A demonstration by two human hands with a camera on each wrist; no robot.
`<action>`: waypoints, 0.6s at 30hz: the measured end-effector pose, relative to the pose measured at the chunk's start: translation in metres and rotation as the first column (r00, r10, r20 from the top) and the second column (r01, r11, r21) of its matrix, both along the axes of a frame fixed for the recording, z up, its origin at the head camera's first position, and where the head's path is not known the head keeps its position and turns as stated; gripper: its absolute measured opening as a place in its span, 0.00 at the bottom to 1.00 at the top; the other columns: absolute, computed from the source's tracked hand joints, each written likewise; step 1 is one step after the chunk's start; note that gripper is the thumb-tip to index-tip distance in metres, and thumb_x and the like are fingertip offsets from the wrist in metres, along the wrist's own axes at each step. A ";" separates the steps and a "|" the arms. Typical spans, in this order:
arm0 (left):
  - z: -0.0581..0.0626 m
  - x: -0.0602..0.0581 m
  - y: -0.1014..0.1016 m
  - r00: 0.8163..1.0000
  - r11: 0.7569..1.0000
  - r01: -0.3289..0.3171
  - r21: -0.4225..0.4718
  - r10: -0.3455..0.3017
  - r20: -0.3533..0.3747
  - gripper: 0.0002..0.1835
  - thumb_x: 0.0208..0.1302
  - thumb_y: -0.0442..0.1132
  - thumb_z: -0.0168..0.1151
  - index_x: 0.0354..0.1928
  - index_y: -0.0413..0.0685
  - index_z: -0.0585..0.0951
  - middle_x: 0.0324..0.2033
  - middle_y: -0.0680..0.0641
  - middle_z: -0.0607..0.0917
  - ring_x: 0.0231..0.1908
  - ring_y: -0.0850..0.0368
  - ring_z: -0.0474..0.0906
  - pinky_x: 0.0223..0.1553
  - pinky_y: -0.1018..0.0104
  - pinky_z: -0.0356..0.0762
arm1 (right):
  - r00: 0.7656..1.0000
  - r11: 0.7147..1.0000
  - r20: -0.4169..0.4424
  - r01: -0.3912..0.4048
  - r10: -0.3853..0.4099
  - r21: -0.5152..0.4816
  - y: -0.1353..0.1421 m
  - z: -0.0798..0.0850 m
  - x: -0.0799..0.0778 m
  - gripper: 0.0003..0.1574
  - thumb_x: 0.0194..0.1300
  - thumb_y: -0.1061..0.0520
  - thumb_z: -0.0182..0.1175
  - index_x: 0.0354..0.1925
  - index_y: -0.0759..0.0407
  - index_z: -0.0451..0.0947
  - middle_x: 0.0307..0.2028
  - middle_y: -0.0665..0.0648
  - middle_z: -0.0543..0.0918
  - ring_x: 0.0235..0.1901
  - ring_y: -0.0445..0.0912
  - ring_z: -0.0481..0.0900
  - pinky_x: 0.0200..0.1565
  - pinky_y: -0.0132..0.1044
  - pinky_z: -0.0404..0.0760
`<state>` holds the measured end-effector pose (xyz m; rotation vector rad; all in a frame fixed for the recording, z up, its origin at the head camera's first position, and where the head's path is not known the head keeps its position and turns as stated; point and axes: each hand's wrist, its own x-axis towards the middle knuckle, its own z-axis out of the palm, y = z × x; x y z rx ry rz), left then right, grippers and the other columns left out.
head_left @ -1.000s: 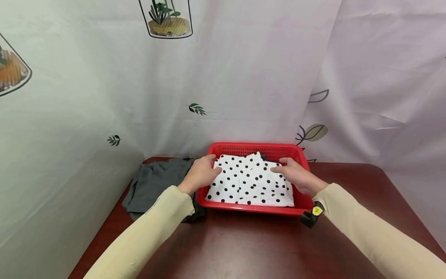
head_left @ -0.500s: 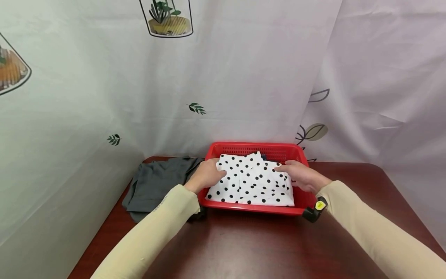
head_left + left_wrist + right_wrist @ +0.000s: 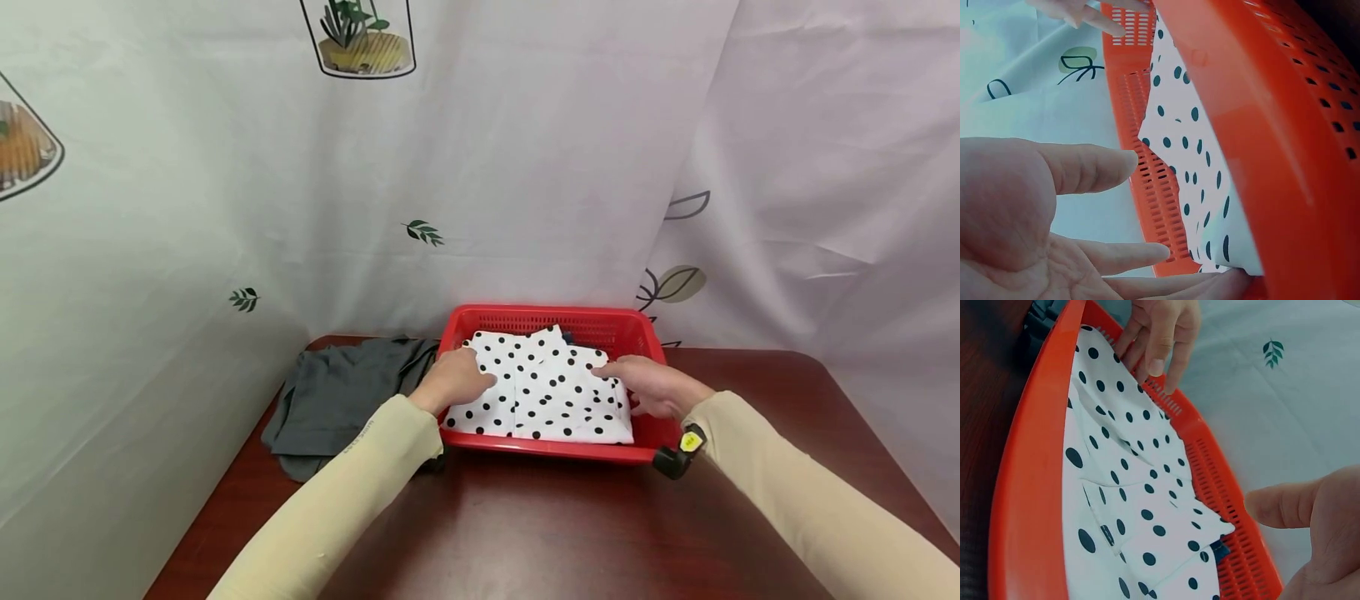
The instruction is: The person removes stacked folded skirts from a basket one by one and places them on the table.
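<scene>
A folded white garment with black polka dots (image 3: 540, 392) lies in a red plastic basket (image 3: 547, 450). My left hand (image 3: 459, 377) reaches over the basket's left end. In the right wrist view, the fingers of that left hand (image 3: 1159, 340) point down between the cloth and the basket wall, thumb apart. At the opposite end, my right hand (image 3: 651, 385) has its thumb over the garment's edge and its other fingers lower, beside the cloth. The left wrist view shows the left fingers (image 3: 1129, 256) stretched out, the lowest reaching the cloth's edge.
Dark grey folded clothes (image 3: 337, 400) lie on the table left of the basket. A bit of dark blue cloth (image 3: 1221, 550) peeks out from under the dotted garment. The reddish-brown table (image 3: 525, 533) meets a pale printed curtain (image 3: 525, 167) behind the basket.
My left hand has moved right and slightly down, further into the basket's left end. The right hand has shifted slightly right and lower. The garment has stayed in place.
</scene>
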<state>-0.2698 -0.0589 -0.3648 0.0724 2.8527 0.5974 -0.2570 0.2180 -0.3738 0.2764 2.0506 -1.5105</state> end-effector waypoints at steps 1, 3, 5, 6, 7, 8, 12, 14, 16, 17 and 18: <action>0.000 0.000 0.000 1.000 1.000 0.001 -0.006 -0.001 0.002 0.29 0.67 0.47 0.64 0.64 0.37 0.76 0.57 0.40 0.81 0.45 0.50 0.77 0.48 0.56 0.78 | 1.000 1.000 0.010 0.003 -0.003 -0.006 0.000 -0.001 0.000 0.45 0.75 0.52 0.52 0.75 0.73 0.43 0.68 0.74 0.59 0.67 0.71 0.58 0.62 0.69 0.65; 0.000 -0.001 0.001 1.000 1.000 0.002 -0.006 -0.002 0.008 0.25 0.67 0.47 0.65 0.58 0.37 0.79 0.49 0.41 0.84 0.39 0.50 0.78 0.42 0.58 0.78 | 0.999 1.000 0.031 0.012 -0.012 -0.015 0.001 -0.002 -0.001 0.45 0.75 0.52 0.52 0.75 0.73 0.43 0.68 0.75 0.57 0.67 0.72 0.57 0.61 0.70 0.66; -0.001 -0.003 0.001 1.000 1.000 0.009 -0.005 -0.009 0.015 0.23 0.66 0.48 0.65 0.53 0.37 0.80 0.42 0.42 0.84 0.35 0.51 0.77 0.38 0.59 0.77 | 0.999 1.000 0.050 0.021 -0.020 -0.015 0.002 -0.004 -0.001 0.47 0.74 0.51 0.53 0.75 0.72 0.42 0.68 0.75 0.56 0.66 0.73 0.56 0.60 0.71 0.67; -0.001 -0.004 0.001 1.000 1.000 0.010 -0.001 -0.010 0.022 0.22 0.66 0.49 0.65 0.52 0.37 0.80 0.40 0.43 0.83 0.33 0.52 0.77 0.36 0.60 0.76 | 0.998 1.000 0.056 0.025 -0.024 -0.016 0.002 -0.005 -0.001 0.47 0.74 0.51 0.54 0.75 0.71 0.41 0.68 0.75 0.55 0.66 0.73 0.55 0.59 0.71 0.68; -0.001 -0.004 0.002 1.000 1.000 0.012 0.005 -0.012 0.028 0.22 0.66 0.49 0.66 0.50 0.37 0.80 0.39 0.43 0.83 0.33 0.52 0.77 0.35 0.60 0.76 | 0.998 1.000 0.058 0.025 -0.025 -0.013 0.003 -0.005 -0.001 0.48 0.74 0.51 0.54 0.75 0.71 0.41 0.68 0.75 0.55 0.66 0.73 0.55 0.58 0.70 0.69; -0.002 -0.004 0.002 0.999 1.000 0.012 0.009 -0.013 0.036 0.22 0.65 0.49 0.66 0.50 0.37 0.80 0.39 0.43 0.83 0.33 0.52 0.77 0.36 0.60 0.76 | 0.998 1.000 0.060 0.029 -0.028 -0.007 0.003 -0.006 0.000 0.48 0.74 0.51 0.54 0.75 0.71 0.42 0.68 0.74 0.56 0.65 0.72 0.56 0.58 0.69 0.70; -0.001 -0.004 0.004 0.998 1.000 -0.003 0.015 0.002 0.067 0.26 0.64 0.51 0.67 0.54 0.37 0.80 0.46 0.42 0.83 0.36 0.52 0.78 0.39 0.59 0.78 | 0.998 0.999 0.047 0.031 -0.032 0.016 0.004 -0.009 0.000 0.46 0.74 0.50 0.54 0.75 0.72 0.44 0.67 0.74 0.59 0.64 0.70 0.60 0.60 0.63 0.72; -0.001 -0.003 0.005 0.996 1.000 -0.005 0.018 0.004 0.089 0.28 0.65 0.51 0.67 0.57 0.37 0.78 0.49 0.42 0.83 0.38 0.52 0.78 0.42 0.57 0.78 | 0.999 0.999 0.040 0.033 -0.034 0.021 0.004 -0.010 0.000 0.45 0.74 0.51 0.53 0.75 0.72 0.45 0.66 0.73 0.60 0.64 0.69 0.61 0.61 0.61 0.71; -0.001 -0.003 0.005 0.993 1.000 0.001 0.025 -0.004 0.120 0.30 0.66 0.51 0.66 0.61 0.36 0.76 0.52 0.41 0.82 0.42 0.50 0.78 0.46 0.56 0.78 | 0.999 0.999 0.036 0.032 -0.033 0.020 0.004 -0.012 0.000 0.44 0.75 0.51 0.53 0.75 0.72 0.46 0.66 0.73 0.61 0.65 0.68 0.62 0.62 0.60 0.71; -0.001 -0.002 0.006 0.991 0.999 0.005 0.033 -0.009 0.136 0.32 0.66 0.52 0.66 0.63 0.36 0.74 0.55 0.41 0.80 0.44 0.50 0.77 0.49 0.54 0.78 | 0.999 0.999 0.035 0.035 -0.035 0.018 0.004 -0.012 0.000 0.44 0.75 0.51 0.52 0.75 0.72 0.46 0.67 0.73 0.61 0.65 0.68 0.62 0.63 0.60 0.70; -0.002 -0.002 0.006 0.988 0.999 0.010 0.045 -0.016 0.154 0.34 0.67 0.52 0.65 0.66 0.36 0.72 0.58 0.40 0.79 0.48 0.49 0.77 0.53 0.53 0.77 | 0.999 0.999 0.034 0.041 -0.042 0.016 0.004 -0.013 0.000 0.43 0.75 0.51 0.52 0.75 0.72 0.47 0.67 0.73 0.61 0.65 0.68 0.62 0.63 0.60 0.70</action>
